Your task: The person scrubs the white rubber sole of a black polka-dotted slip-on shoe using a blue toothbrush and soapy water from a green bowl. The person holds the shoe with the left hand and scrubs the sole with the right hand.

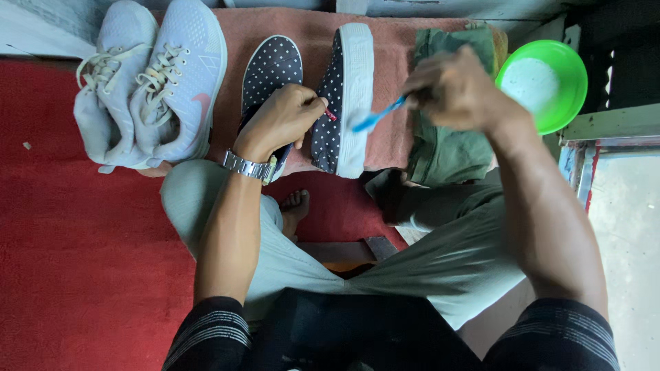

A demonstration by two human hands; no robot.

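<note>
Holding a polka-dot shoe (342,103) on its side: left hand (283,118), fingers curled shut around the shoe's upper, steel watch (249,167) at the wrist. Right hand (454,89), closed tight on a blue toothbrush (377,118), blurred; brush head at or just short of the shoe's white sole, contact not clear.

Shoe: dark navy canvas, small white dots, thick white sole facing right, small red tab at the side. It rests on a pink towel (392,89), directly ahead of the person's knees.

Nearest the person, below the shoe: grey-green trousers (440,261), legs folded, one bare foot (295,206) showing just under the towel's edge.

Left of the shoe, touching or just beside it: its pair (271,72), sole down, same dotted pattern.

Further left of the shoe: two pale grey sneakers (148,82) with cream laces, side by side, a pink mark on the nearer one.

Right of the shoe: crumpled olive cloth (447,148) under the right hand.

Far right of the shoe: green plastic bowl (567,75), round, holding something white.

Surface: red carpet (82,240) under the towel and person; grey concrete floor (629,233) at the right edge.
</note>
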